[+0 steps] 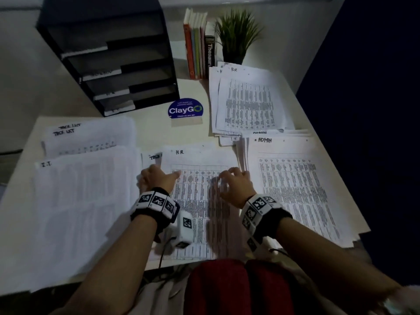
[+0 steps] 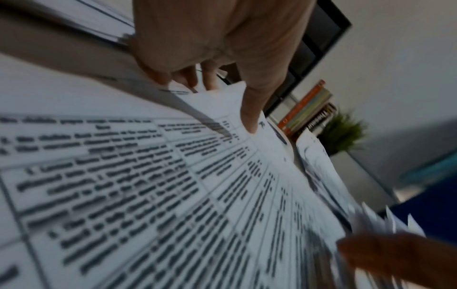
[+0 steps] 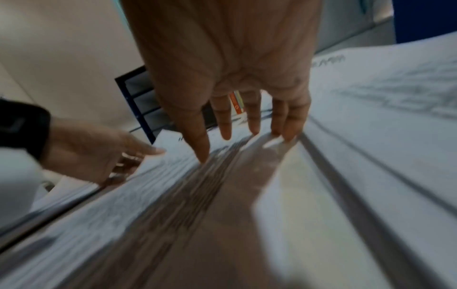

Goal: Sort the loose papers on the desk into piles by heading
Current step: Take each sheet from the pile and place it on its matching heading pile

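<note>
The person's left hand (image 1: 156,178) lies at the left edge of the H.R. sheet (image 1: 200,201), which sits at the middle of the desk (image 1: 154,128) nearest the person. In the left wrist view the thumb lies on top of the sheet while the other fingers (image 2: 188,76) curl at its lifted edge, so the hand pinches that sheet. The right hand (image 1: 236,185) is spread over the sheet's right side, fingers straight and parted, tips touching the paper (the right wrist view is blurred, but the spread shows plainly).

Around it lie the sorted piles: the I.T. pile (image 1: 86,189) to the left, the task list pile (image 1: 91,137) behind that, the ADMIN pile (image 1: 295,183) to the right, and the far H.R. pile (image 1: 247,98) beyond. A black tray rack (image 1: 113,57), a row of books (image 1: 197,46), a potted plant (image 1: 236,37) and a blue ClayGo sign (image 1: 185,109) stand at the back.
</note>
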The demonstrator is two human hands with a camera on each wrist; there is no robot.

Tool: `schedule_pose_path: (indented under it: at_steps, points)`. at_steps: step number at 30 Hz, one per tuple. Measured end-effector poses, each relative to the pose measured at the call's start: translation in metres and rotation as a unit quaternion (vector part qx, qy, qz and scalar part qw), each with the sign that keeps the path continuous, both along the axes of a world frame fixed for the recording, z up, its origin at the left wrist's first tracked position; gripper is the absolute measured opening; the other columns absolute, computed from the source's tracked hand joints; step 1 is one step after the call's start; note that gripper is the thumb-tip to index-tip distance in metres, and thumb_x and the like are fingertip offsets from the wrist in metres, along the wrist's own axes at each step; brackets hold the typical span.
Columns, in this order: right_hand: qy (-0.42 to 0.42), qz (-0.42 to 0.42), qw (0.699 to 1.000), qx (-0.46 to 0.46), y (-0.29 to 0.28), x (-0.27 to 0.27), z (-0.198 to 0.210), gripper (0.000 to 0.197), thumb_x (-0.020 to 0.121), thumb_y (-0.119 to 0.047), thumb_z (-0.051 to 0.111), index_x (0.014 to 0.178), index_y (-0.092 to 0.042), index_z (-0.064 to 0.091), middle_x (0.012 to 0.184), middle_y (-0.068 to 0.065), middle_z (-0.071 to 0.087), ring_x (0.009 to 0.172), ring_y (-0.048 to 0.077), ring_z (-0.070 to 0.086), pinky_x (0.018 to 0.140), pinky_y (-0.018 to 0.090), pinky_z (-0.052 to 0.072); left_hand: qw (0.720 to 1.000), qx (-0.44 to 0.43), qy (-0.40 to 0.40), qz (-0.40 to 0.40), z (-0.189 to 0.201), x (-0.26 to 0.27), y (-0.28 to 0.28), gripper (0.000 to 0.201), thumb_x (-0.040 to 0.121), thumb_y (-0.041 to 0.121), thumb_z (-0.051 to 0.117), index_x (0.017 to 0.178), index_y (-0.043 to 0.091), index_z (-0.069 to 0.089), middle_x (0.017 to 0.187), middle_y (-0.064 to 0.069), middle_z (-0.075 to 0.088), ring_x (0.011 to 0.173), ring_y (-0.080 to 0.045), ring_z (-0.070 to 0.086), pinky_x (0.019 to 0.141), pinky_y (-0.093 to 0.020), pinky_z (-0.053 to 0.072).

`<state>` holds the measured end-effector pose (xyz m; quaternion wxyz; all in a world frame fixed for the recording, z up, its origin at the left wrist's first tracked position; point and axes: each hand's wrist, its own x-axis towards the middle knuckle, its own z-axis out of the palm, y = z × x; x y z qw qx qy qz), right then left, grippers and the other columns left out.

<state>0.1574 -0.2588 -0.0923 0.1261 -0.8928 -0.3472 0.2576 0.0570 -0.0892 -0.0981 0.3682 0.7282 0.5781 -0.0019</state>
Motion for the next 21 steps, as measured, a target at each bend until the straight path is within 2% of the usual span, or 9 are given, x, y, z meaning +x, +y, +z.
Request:
schedule_pose_path:
  at_steps: [3, 6, 9, 11, 13, 15, 16, 19, 21]
  points:
    - [-0.034, -0.011, 0.999, -0.028, 0.004, -0.007, -0.004, 0.043, 0.088, -0.019, 0.056, 0.129, -0.019, 0.044, 0.141, 0.006, 0.033, 0.128, 0.033, 0.027, 0.101, 0.047, 0.033, 0.991, -0.036, -0.130, -0.005, 0.004, -0.005, 0.002, 0.039, 0.092, 0.016, 0.055, 0.129, 0.006, 0.048, 0.124, -0.011, 0.057, 0.111, -0.026, 0.054, 0.076, -0.020, 0.038]
    - [-0.021, -0.050, 0.998, -0.020, 0.010, -0.004, -0.004, 0.059, 0.082, -0.018, 0.064, 0.134, -0.018, 0.036, 0.142, 0.008, 0.029, 0.128, 0.034, 0.027, 0.102, 0.048, 0.033, 0.986, -0.026, -0.165, -0.009, 0.007, -0.011, 0.000, 0.033, 0.095, 0.012, 0.047, 0.125, 0.000, 0.054, 0.119, -0.018, 0.061, 0.103, -0.026, 0.056, 0.073, -0.019, 0.036]
    - [0.000, -0.121, 0.993, 0.011, 0.018, -0.001, -0.002, 0.080, 0.077, -0.018, 0.071, 0.141, -0.012, 0.023, 0.143, 0.013, 0.026, 0.130, 0.034, 0.026, 0.104, 0.049, 0.032, 0.984, -0.037, -0.172, 0.033, 0.007, -0.018, 0.007, 0.030, 0.093, 0.016, 0.052, 0.111, -0.007, 0.061, 0.105, -0.024, 0.065, 0.100, -0.035, 0.059, 0.074, -0.025, 0.041]
    - [0.020, -0.174, 0.982, 0.064, 0.024, 0.002, -0.003, 0.090, 0.075, -0.018, 0.074, 0.143, -0.008, 0.016, 0.140, 0.017, 0.033, 0.128, 0.034, 0.032, 0.103, 0.047, 0.034, 0.977, -0.054, -0.197, 0.068, 0.008, -0.021, 0.015, 0.027, 0.091, 0.020, 0.056, 0.097, -0.005, 0.064, 0.083, -0.018, 0.063, 0.085, -0.032, 0.056, 0.071, -0.028, 0.043]
    - [0.061, -0.213, 0.965, 0.138, 0.029, 0.006, -0.001, 0.096, 0.073, -0.012, 0.076, 0.144, -0.005, 0.012, 0.127, 0.021, 0.048, 0.117, 0.035, 0.047, 0.092, 0.037, 0.043, 0.967, -0.069, -0.225, 0.100, 0.008, -0.020, 0.026, 0.028, 0.089, 0.023, 0.059, 0.099, -0.002, 0.065, 0.084, -0.010, 0.060, 0.085, -0.024, 0.054, 0.079, -0.028, 0.043]
    - [0.054, -0.207, 0.964, 0.156, 0.034, 0.009, 0.002, 0.077, 0.077, -0.009, 0.072, 0.138, 0.000, 0.026, 0.114, 0.020, 0.056, 0.104, 0.033, 0.057, 0.077, 0.023, 0.039, 0.957, -0.079, -0.248, 0.130, 0.012, -0.017, 0.034, 0.029, 0.086, 0.023, 0.064, 0.102, -0.001, 0.066, 0.092, -0.012, 0.066, 0.090, -0.026, 0.060, 0.086, -0.031, 0.046]
    - [0.031, -0.203, 0.967, 0.154, 0.036, 0.008, 0.004, 0.064, 0.080, -0.009, 0.069, 0.132, 0.001, 0.035, 0.116, 0.019, 0.056, 0.103, 0.032, 0.057, 0.075, 0.021, 0.037, 0.950, -0.085, -0.263, 0.145, 0.013, -0.016, 0.038, 0.028, 0.084, 0.023, 0.067, 0.102, 0.001, 0.067, 0.098, -0.013, 0.068, 0.096, -0.027, 0.062, 0.091, -0.033, 0.047]
    - [-0.024, -0.220, 0.953, 0.209, 0.039, 0.003, 0.004, 0.042, 0.088, -0.010, 0.059, 0.127, -0.003, 0.045, 0.131, 0.015, 0.052, 0.104, 0.031, 0.059, 0.082, 0.027, 0.044, 0.941, -0.099, -0.279, 0.167, 0.013, -0.016, 0.046, 0.031, 0.078, 0.025, 0.073, 0.104, 0.011, 0.066, 0.110, -0.008, 0.067, 0.106, -0.024, 0.060, 0.100, -0.035, 0.044]
    - [-0.051, -0.222, 0.944, 0.238, 0.039, 0.000, 0.001, 0.028, 0.089, -0.007, 0.055, 0.116, -0.002, 0.054, 0.119, 0.016, 0.060, 0.097, 0.033, 0.062, 0.080, 0.033, 0.049, 0.941, -0.104, -0.274, 0.168, 0.008, -0.016, 0.049, 0.038, 0.077, 0.029, 0.073, 0.109, 0.011, 0.063, 0.113, -0.005, 0.066, 0.108, -0.022, 0.058, 0.101, -0.035, 0.042]
